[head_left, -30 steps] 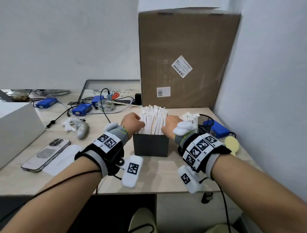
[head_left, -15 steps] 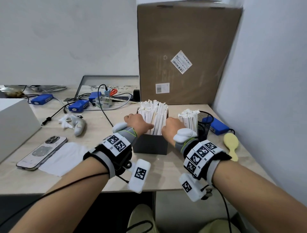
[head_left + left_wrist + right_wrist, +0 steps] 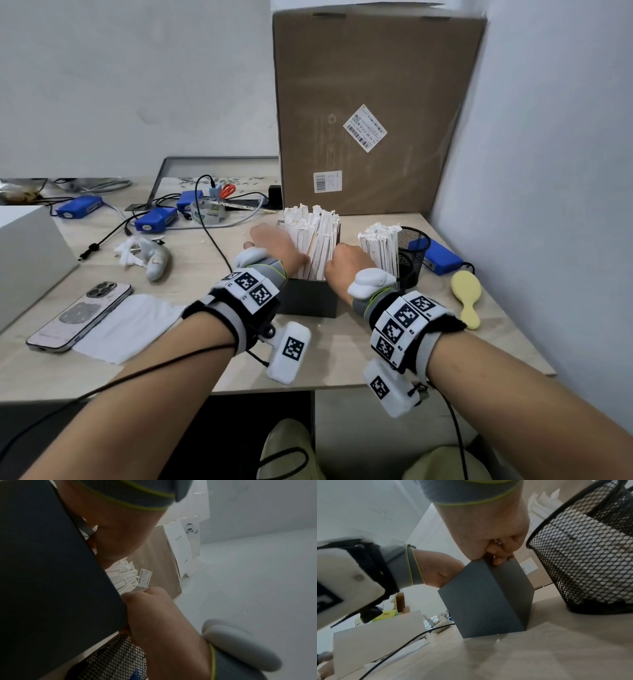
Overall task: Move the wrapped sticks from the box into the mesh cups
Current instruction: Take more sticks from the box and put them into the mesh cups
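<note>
White paper-wrapped sticks (image 3: 317, 240) stand upright, tightly packed, in the dark grey box (image 3: 306, 298) just left of the mesh cup (image 3: 409, 255), which holds more. The left hand (image 3: 277, 248) and right hand (image 3: 347, 262) curl over the box's near rim among the sticks

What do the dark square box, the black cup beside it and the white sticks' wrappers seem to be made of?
Dark grey square box: probably matte card or plastic; flat, dull faces with sharp edges and no shine.
Black mesh cup: likely painted metal wire; open diamond lattice with a solid rim.
White wrapped sticks: wrappers look like thin matte paper; their tops are crimped and ragged.
</note>
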The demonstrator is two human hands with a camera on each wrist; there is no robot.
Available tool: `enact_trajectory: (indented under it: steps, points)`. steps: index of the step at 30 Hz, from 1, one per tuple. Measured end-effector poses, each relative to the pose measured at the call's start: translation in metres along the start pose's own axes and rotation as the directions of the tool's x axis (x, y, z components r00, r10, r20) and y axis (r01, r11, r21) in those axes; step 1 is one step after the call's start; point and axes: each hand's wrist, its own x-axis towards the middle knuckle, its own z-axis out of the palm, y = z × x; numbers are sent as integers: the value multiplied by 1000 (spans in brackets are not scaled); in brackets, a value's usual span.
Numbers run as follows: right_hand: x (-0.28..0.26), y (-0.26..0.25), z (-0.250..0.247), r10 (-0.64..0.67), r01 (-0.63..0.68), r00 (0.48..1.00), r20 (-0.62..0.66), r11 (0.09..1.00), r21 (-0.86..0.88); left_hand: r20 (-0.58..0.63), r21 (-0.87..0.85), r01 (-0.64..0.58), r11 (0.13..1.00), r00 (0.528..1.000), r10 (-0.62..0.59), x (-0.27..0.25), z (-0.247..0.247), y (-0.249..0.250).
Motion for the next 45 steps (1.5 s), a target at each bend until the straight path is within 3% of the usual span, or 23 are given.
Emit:
enact_trajectory:
  steps: [8, 12, 21, 27, 32, 38, 42, 45]
  points:
    - [-2, 0, 0, -18, 18, 1000, -6, 1000, 13, -49, -137, -2, 991, 999, -5, -4, -3, -4]
    - [-5, 0, -4, -26, 26, 1000, -7, 999, 28, -83, -58, -89, 994, 993, 84, -11, -1, -2]
    - [1, 1, -1, -22, 22, 1000, -4, 999, 47, 136, 159, -236, 959, 967, 216, -6, 1, 17]
    - [3, 2, 1, -9, 9, 1000, -9, 998, 63, 150, 142, -260, 955, 959, 238, -3, 4, 21]
    - [4, 3, 1, -7, 9, 1000, -16, 996, 86, 75, -10, -242, 970, 967, 242, -1, 6, 14]
    - [4, 4, 3, 6, -4, 1000, -23, 997, 83, 89, -299, -278, 913, 944, 317, 4, 2, 4]
    - [7, 4, 6, 33, -31, 999, -22, 997, 77, 127, -568, -189, 801, 941, 312, 8, 2, 0]
    - [8, 4, 7, 46, -45, 999, -16, 996, 76, 122, -735, -111, 669, 949, 291, 8, 1, -2]
